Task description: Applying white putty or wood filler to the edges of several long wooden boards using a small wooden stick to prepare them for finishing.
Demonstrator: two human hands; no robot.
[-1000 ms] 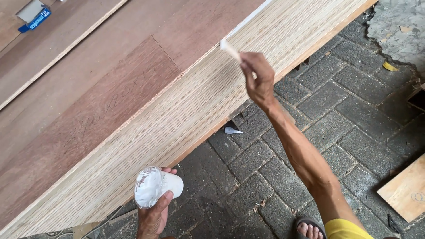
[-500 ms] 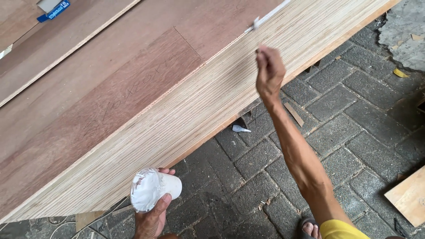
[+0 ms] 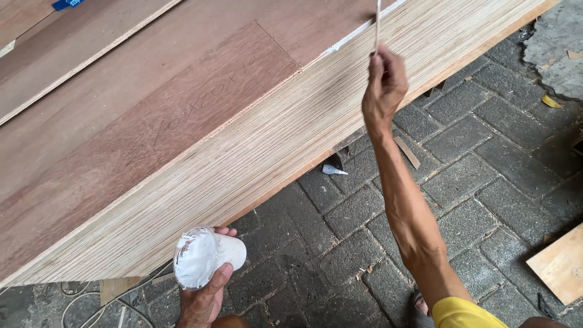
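Observation:
A tall stack of plywood sheets (image 3: 182,121) fills the upper left, its layered pale edge facing me. My right hand (image 3: 384,85) is raised in front of that edge and grips a thin wooden stick (image 3: 377,24) that points up toward the top edge, where a white smear of paste (image 3: 355,37) runs along the corner. Low in the view, my left hand (image 3: 203,297) holds a white plastic cup (image 3: 203,258) coated with white paste, tilted on its side just below the stack.
Dark grey paving bricks (image 3: 486,182) cover the ground. A small white nozzle tip (image 3: 333,170) and a wood sliver (image 3: 406,152) lie under the stack. A plywood offcut (image 3: 562,267) lies at the right; cables (image 3: 79,304) lie at the lower left.
My right hand has lifted from the stack's face and turned the stick upright toward the top edge. The cup in my left hand has stayed in place.

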